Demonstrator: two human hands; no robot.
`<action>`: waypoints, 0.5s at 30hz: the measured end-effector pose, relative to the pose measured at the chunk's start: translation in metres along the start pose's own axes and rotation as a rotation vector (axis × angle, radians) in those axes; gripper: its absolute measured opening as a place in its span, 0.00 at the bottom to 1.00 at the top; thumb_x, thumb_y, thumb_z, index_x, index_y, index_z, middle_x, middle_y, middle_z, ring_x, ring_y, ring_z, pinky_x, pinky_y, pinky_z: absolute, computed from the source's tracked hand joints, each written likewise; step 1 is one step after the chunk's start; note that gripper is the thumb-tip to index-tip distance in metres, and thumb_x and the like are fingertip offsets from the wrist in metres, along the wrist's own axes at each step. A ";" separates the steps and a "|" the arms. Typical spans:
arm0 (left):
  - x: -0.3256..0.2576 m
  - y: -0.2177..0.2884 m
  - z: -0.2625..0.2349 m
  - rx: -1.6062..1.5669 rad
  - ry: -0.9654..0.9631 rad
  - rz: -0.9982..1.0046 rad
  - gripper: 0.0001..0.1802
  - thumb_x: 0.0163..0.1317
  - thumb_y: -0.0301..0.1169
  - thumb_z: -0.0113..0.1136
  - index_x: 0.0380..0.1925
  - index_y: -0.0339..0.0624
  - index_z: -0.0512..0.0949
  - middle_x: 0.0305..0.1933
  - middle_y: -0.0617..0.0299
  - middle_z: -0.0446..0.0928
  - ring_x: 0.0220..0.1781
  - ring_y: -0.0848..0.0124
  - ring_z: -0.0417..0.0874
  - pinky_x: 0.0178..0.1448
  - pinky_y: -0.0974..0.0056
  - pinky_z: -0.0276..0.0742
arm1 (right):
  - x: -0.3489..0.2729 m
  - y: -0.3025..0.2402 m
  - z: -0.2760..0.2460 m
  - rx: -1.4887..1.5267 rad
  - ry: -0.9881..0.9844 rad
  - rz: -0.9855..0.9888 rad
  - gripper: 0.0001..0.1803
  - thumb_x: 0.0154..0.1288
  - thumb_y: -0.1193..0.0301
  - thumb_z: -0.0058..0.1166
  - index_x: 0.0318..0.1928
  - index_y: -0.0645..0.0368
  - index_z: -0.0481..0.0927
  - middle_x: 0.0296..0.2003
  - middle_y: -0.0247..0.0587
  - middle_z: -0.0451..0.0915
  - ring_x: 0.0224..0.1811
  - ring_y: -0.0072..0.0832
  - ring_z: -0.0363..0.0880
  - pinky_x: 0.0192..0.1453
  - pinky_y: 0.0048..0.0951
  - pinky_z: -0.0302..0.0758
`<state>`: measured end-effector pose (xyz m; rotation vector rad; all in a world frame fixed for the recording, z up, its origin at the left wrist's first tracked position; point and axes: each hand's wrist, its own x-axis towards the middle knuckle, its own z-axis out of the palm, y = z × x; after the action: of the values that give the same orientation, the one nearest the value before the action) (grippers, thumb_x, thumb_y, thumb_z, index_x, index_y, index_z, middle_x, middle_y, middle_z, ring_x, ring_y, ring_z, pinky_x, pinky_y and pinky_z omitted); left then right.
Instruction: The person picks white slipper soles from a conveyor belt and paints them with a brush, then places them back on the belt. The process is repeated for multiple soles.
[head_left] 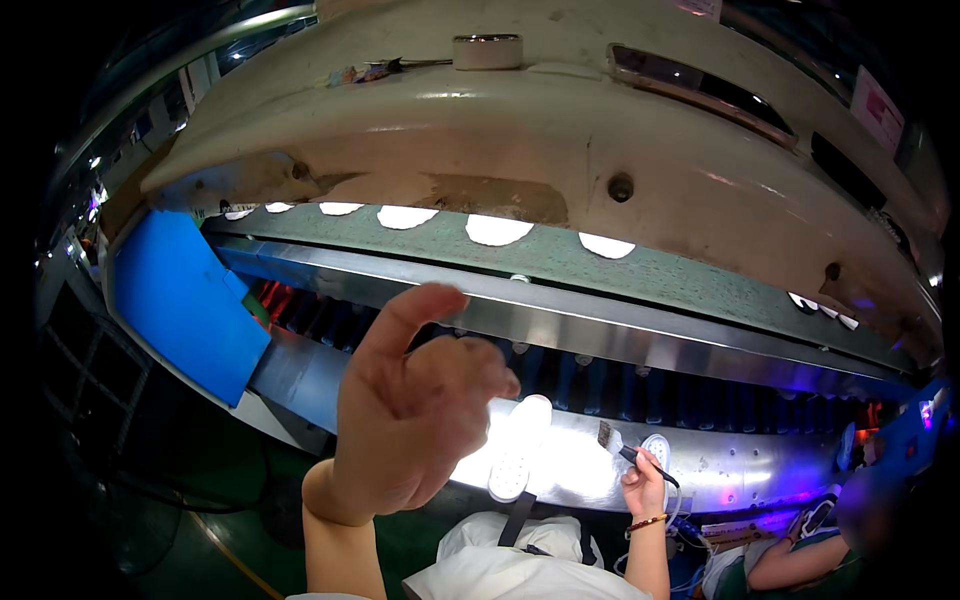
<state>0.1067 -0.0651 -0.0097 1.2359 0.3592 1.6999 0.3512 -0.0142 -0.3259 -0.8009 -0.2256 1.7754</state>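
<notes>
My left hand (415, 410) is raised close to the camera, in front of the metal ledge. One finger arches up apart from the other, loosely bent ones, and nothing shows between them. My right hand (643, 487), lower and to the right, is closed round the dark handle of a brush (628, 452) with a thin tube trailing from it. The bristles point up and left over the brightly lit ledge (580, 470). A white shoe sole (520, 450) lies on the ledge between my hands. Another white sole (655, 452) is just behind my right hand, partly covered by it.
Beyond the ledge runs a row of dark rollers (640, 385) under a metal rail. Several white pieces (500, 230) sit on a green conveyor belt (690, 280) beneath a large beige cover (450, 130). A blue panel (180, 305) stands left. Another person's arm (800, 562) shows at lower right.
</notes>
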 end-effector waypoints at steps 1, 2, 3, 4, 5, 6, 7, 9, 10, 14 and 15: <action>-0.001 0.002 0.002 -0.065 -0.034 0.031 0.31 0.48 0.19 0.55 0.53 0.32 0.55 0.32 0.55 0.76 0.43 0.67 0.75 0.52 0.60 0.66 | 0.000 0.000 0.000 -0.001 0.007 0.000 0.07 0.53 0.76 0.48 0.35 0.57 0.74 0.24 0.31 0.74 0.16 0.17 0.65 0.21 0.18 0.62; -0.002 0.003 0.004 -0.138 -0.074 0.057 0.30 0.45 0.16 0.56 0.51 0.32 0.57 0.32 0.54 0.77 0.43 0.66 0.76 0.52 0.60 0.66 | 0.001 0.001 -0.002 0.003 0.007 -0.010 0.07 0.53 0.76 0.48 0.35 0.57 0.74 0.25 0.31 0.74 0.16 0.17 0.65 0.21 0.18 0.62; -0.001 0.005 0.008 -0.184 -0.077 0.061 0.29 0.46 0.18 0.57 0.50 0.31 0.58 0.28 0.55 0.77 0.42 0.66 0.76 0.52 0.61 0.67 | 0.002 0.001 -0.006 0.008 0.008 -0.020 0.07 0.53 0.76 0.48 0.35 0.57 0.74 0.25 0.32 0.74 0.16 0.17 0.65 0.21 0.18 0.62; -0.001 0.007 0.013 -0.229 -0.079 0.064 0.28 0.47 0.19 0.57 0.49 0.31 0.58 0.24 0.56 0.77 0.40 0.67 0.77 0.52 0.61 0.67 | 0.002 0.001 -0.009 0.013 0.009 -0.031 0.07 0.53 0.76 0.48 0.36 0.57 0.74 0.26 0.32 0.74 0.16 0.17 0.65 0.21 0.18 0.63; -0.003 0.012 0.017 -0.260 -0.072 0.072 0.27 0.48 0.21 0.58 0.48 0.30 0.59 0.21 0.57 0.77 0.39 0.67 0.77 0.51 0.61 0.67 | 0.001 0.003 -0.005 0.017 0.012 -0.031 0.07 0.53 0.76 0.48 0.35 0.58 0.73 0.25 0.32 0.73 0.16 0.17 0.65 0.21 0.17 0.63; -0.005 0.015 0.018 -0.174 -0.100 0.054 0.27 0.51 0.27 0.55 0.50 0.33 0.58 0.19 0.61 0.74 0.37 0.69 0.75 0.49 0.62 0.65 | -0.001 0.002 0.001 0.021 0.016 -0.032 0.07 0.54 0.76 0.48 0.35 0.59 0.72 0.25 0.32 0.73 0.16 0.16 0.66 0.20 0.16 0.63; -0.008 0.018 0.019 -0.089 -0.127 0.034 0.27 0.54 0.33 0.52 0.52 0.37 0.57 0.16 0.65 0.70 0.34 0.72 0.73 0.48 0.62 0.62 | -0.004 0.002 0.005 0.025 0.020 -0.033 0.07 0.54 0.77 0.48 0.35 0.60 0.72 0.24 0.32 0.72 0.17 0.16 0.66 0.20 0.15 0.63; -0.010 0.022 0.021 -0.044 -0.137 -0.066 0.27 0.57 0.42 0.46 0.53 0.41 0.55 0.18 0.64 0.70 0.34 0.69 0.73 0.46 0.61 0.61 | -0.007 0.003 0.006 0.023 0.040 -0.040 0.07 0.54 0.76 0.49 0.36 0.60 0.72 0.24 0.31 0.72 0.17 0.16 0.65 0.20 0.15 0.63; -0.009 0.022 0.021 -0.026 -0.148 -0.119 0.28 0.59 0.47 0.43 0.54 0.43 0.54 0.19 0.64 0.69 0.34 0.68 0.72 0.46 0.60 0.60 | -0.007 0.003 0.005 0.021 0.053 -0.046 0.07 0.53 0.76 0.49 0.36 0.60 0.72 0.24 0.31 0.71 0.17 0.16 0.65 0.20 0.15 0.63; -0.001 0.021 0.038 -0.172 -0.272 -0.194 0.29 0.59 0.49 0.41 0.54 0.44 0.53 0.26 0.61 0.69 0.38 0.65 0.71 0.48 0.57 0.58 | -0.004 0.011 0.004 -0.048 0.087 -0.056 0.07 0.53 0.76 0.49 0.36 0.60 0.72 0.24 0.31 0.72 0.17 0.15 0.65 0.20 0.15 0.63; 0.000 0.020 0.040 -0.190 -0.306 -0.196 0.29 0.59 0.49 0.41 0.54 0.44 0.52 0.26 0.61 0.68 0.39 0.64 0.71 0.48 0.57 0.58 | -0.007 0.012 0.002 0.003 0.080 -0.013 0.07 0.53 0.76 0.49 0.36 0.59 0.72 0.25 0.31 0.72 0.16 0.15 0.65 0.20 0.14 0.63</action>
<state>0.1300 -0.0866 0.0217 1.2527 0.1250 1.3220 0.3416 -0.0241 -0.3277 -0.8642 -0.1744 1.7278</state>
